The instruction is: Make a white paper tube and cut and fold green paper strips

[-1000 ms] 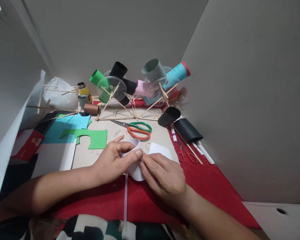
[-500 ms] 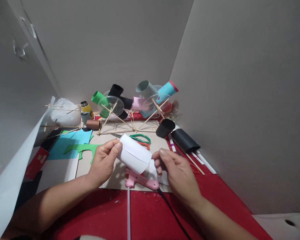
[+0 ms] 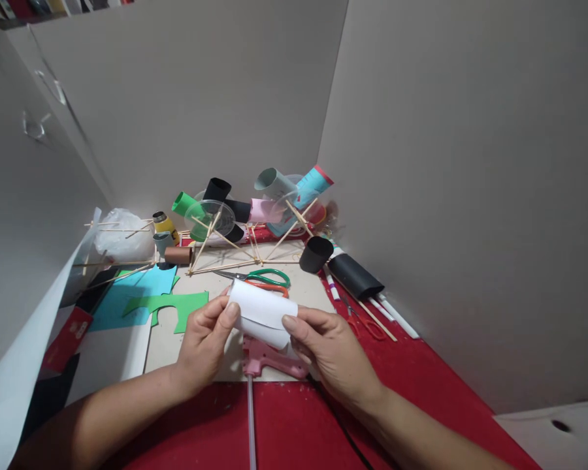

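A white paper tube (image 3: pixel 262 310) with an overlapping seam along its side is held in the air between both hands. My left hand (image 3: pixel 208 333) pinches its left end, thumb on the front. My right hand (image 3: pixel 328 343) grips the right end between thumb and fingers. Beneath the tube lies a pink glue gun (image 3: pixel 274 364), partly hidden, with a clear glue stick (image 3: pixel 251 418) running toward me and a black cord. Just behind the tube are green-handled scissors (image 3: pixel 269 277) and an orange handle (image 3: pixel 269 288).
Stick frames (image 3: pixel 225 266) with clear plastic discs carrying coloured paper tubes stand at the back. Green and blue sheets (image 3: pixel 127 303) lie left. Black tubes (image 3: pixel 355 275), white rods and red scissors (image 3: pixel 365 323) lie right. Grey walls (image 3: pixel 445 163) enclose the table, and a pale sheet rises at far left.
My right hand has come in from beside the tube and closed on its right end. The tube is now more level. The camera view has shifted slightly.
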Tool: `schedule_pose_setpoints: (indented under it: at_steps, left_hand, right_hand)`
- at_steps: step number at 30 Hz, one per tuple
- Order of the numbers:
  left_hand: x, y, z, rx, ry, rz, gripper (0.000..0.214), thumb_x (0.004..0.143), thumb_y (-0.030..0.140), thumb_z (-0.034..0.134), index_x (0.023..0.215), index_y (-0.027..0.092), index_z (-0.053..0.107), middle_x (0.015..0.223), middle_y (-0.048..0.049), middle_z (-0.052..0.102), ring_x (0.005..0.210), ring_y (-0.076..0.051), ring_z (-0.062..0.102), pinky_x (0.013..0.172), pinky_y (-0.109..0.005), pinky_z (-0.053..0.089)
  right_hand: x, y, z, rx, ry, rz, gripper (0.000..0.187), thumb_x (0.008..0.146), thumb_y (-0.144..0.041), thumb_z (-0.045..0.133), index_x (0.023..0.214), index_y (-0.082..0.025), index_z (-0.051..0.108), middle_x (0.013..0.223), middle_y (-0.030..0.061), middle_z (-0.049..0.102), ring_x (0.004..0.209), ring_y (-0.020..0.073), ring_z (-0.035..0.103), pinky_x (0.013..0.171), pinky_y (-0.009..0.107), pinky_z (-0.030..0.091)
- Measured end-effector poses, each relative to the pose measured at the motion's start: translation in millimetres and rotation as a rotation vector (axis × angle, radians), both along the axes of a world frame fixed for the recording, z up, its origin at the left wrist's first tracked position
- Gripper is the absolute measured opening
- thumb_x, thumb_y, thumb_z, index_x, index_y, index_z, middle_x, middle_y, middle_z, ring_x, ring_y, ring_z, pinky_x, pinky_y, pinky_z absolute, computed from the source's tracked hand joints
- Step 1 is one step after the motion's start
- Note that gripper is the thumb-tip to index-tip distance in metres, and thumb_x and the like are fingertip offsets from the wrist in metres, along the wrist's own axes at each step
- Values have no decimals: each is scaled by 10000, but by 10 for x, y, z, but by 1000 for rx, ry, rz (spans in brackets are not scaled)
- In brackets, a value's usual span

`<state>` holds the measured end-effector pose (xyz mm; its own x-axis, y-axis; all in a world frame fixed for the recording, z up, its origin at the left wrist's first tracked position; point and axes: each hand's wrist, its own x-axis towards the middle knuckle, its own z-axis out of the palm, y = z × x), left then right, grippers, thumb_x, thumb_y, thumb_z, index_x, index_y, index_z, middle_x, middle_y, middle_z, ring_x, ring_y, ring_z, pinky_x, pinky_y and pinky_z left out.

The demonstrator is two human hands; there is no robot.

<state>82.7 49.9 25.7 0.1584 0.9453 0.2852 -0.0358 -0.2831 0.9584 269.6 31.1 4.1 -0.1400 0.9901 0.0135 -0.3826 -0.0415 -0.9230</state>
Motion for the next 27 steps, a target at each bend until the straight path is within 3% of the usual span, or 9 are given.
schedule_pose_setpoints:
  at_steps: [9, 16, 22, 27]
  left_hand:
    - [16, -58, -23, 9, -42, -34, 264, 939, 344, 539, 1054, 186, 717, 880, -27, 677, 803, -136, 556, 748, -209, 444]
    - [7, -53, -4, 46, -11, -33, 266, 947, 340, 524, 1070, 188, 704, 894, -30, 674, 806, -138, 550, 765, -217, 444]
    - [-2, -37, 21, 99, 47, -51, 241, 959, 318, 507, 1040, 209, 706, 871, -10, 646, 811, -123, 542, 761, -202, 435]
    - [7, -30, 28, 71, 15, -73, 259, 958, 342, 504, 1052, 204, 701, 880, -21, 657, 822, -129, 551, 770, -214, 443]
  right_hand:
    - [-43, -16, 20, 80, -104, -145, 270, 719, -415, 780, 809, -161, 759, 630, -13, 563, 436, 42, 373, 351, 160, 295]
    - [-37, 28, -43, -36, 33, 13, 311, 738, -420, 776, 931, -182, 720, 482, -80, 425, 385, 35, 280, 341, 157, 265]
    - [7, 54, -61, -31, 118, 79, 399, 776, -526, 712, 668, -152, 622, 469, -75, 389, 403, 38, 292, 362, 160, 239]
    - [5, 40, -55, -51, 71, 88, 388, 786, -518, 707, 678, -156, 617, 460, -85, 362, 403, 42, 273, 363, 163, 244]
